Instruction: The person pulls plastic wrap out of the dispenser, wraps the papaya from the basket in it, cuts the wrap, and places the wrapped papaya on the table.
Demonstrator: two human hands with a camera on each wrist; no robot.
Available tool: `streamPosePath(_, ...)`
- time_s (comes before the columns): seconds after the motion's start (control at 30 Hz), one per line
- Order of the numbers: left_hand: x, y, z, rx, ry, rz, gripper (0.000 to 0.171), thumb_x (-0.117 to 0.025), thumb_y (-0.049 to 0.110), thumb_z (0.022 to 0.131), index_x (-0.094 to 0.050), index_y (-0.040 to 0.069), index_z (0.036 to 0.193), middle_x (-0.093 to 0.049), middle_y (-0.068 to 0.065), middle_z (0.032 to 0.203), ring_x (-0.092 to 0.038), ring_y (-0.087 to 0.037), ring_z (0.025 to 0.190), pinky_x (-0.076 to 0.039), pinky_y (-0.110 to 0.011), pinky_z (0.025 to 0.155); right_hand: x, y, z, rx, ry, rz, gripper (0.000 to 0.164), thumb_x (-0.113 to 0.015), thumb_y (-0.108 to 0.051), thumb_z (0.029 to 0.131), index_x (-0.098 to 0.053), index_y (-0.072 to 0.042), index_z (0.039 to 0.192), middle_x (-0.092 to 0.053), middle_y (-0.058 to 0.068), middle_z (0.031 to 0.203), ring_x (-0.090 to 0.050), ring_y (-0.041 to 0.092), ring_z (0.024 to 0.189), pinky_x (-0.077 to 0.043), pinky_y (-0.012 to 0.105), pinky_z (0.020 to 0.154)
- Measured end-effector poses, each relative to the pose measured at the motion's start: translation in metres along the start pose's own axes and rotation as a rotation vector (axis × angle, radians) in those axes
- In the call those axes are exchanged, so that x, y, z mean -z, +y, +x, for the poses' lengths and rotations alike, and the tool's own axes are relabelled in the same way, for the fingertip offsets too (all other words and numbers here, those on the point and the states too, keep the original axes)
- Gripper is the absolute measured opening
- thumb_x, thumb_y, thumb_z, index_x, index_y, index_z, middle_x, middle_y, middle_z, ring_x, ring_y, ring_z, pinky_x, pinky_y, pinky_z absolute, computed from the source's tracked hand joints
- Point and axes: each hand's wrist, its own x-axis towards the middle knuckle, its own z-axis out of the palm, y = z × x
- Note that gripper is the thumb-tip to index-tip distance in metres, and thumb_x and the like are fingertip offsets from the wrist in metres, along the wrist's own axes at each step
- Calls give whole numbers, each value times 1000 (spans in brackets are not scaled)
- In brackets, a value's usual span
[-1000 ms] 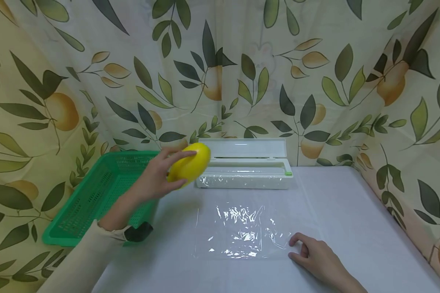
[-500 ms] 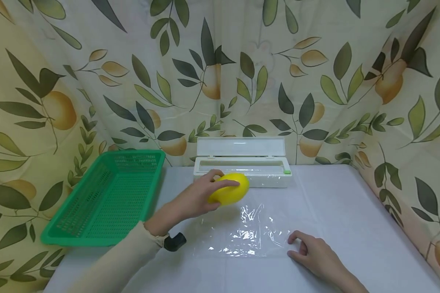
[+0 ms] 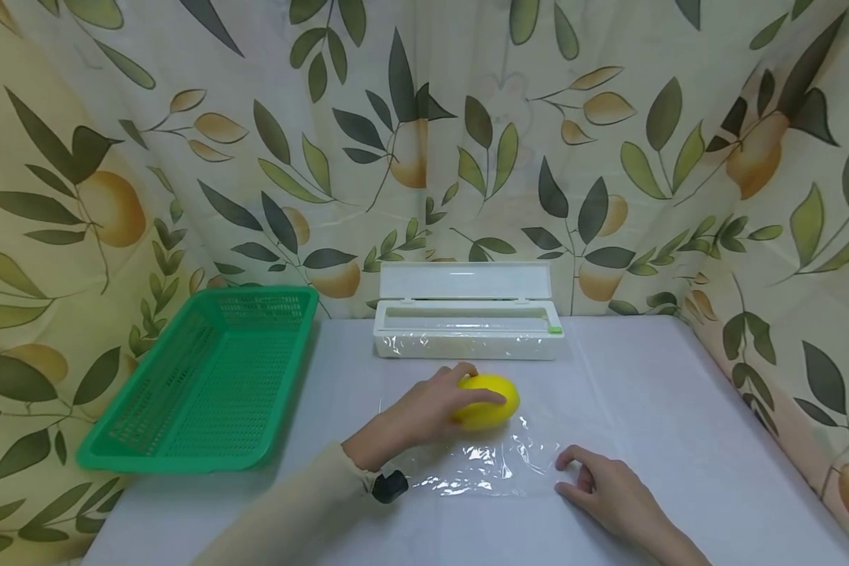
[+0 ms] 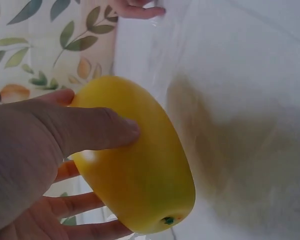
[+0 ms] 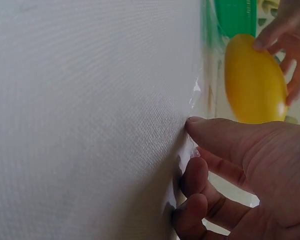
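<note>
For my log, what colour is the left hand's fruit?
Yellow; the fruit shows best in the left wrist view.

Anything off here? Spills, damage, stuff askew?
Nothing spilled or damaged in view. Only the clear film looks slightly off: it is creased toward the right hand, not quite flat. The yellow fruit in the left hand shows no visible damage.

Left hand (image 3: pixel 435 405) grips fruit (image 3: pixel 491 401) over film (image 3: pixel 477 470); right hand (image 3: pixel 615 495) at film's right edge. Basket (image 3: pixel 233 385) left; box (image 3: pixel 467 347) behind, lid raised.
</note>
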Motion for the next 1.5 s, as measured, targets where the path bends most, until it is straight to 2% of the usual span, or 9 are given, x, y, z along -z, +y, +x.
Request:
streamPosePath(0.3,-17,4,14,71,-64,63,69,-78,2,88,-61,45,139,-49,-4,145,-52,-20,112,-50,-25,86,-1,-2,-1,8,-19,32,33,-85,-17,82,-66,-25,107,-49,-8,65,-42,7,57,-35,24,55)
streamPosePath(0.53,-19,6,18,82,-74,93,71,-76,1,88,-59,46,141,-48,-5,147,-53,-23,114,-51,-30,88,-1,-1,0,18,-33,47,27,-83,-14,84,-66,-26,101,-49,-9,65,-42,6,58,-36,24,57)
streamPosePath(0.77,-19,4,14,72,-62,105,75,-74,-2,89,-56,44,145,-45,-8,154,-53,-27,126,-50,-35,99,-2,1,-1,79,-36,51,20,-78,-12,89,-66,-27,92,-47,-9,64,-41,4,58,-36,24,56)
streamPosePath(0.9,-22,0,9,55,-51,121,76,-78,3,88,-52,42,148,-41,-11,158,-46,-31,138,-42,-42,112,-2,0,0,38,-62,44,17,-77,-14,91,-68,-28,91,-48,-9,64,-43,6,60,-37,24,58)
streamPosePath(1.0,-24,-3,5,51,-40,121,79,-82,8,87,-49,42,150,-39,-11,160,-42,-31,143,-38,-44,116,-1,1,0,17,-68,38,16,-77,-15,91,-69,-29,92,-49,-8,65,-43,6,61,-38,24,60)
streamPosePath(1.17,-25,-5,-1,54,-12,109,81,-84,10,86,-48,43,151,-36,-8,162,-40,-30,145,-36,-45,117,0,4,-2,91,-52,38,12,-76,-17,92,-69,-28,94,-48,-12,65,-43,3,61,-38,24,59)
streamPosePath(1.27,-23,-6,-9,65,42,114,80,-86,14,84,-49,42,149,-36,-6,162,-38,-28,146,-35,-45,118,1,5,-3,120,-52,41,11,-74,-18,93,-69,-27,97,-48,-13,66,-43,2,61,-38,23,59)
streamPosePath(1.37,-21,-10,-27,83,136,110,75,-89,20,82,-54,40,146,-42,-5,158,-42,-26,142,-39,-44,115,2,5,-4,87,-67,37,12,-75,-22,93,-69,-28,101,-49,-12,68,-44,3,62,-39,23,60)
streamPosePath(1.5,-24,-18,-61,102,205,79,60,-91,27,79,-66,31,134,-59,0,133,-54,-18,118,-47,-35,99,6,6,-5,40,-105,37,24,-81,-30,87,-68,-26,106,-52,-11,72,-45,5,64,-40,25,62)
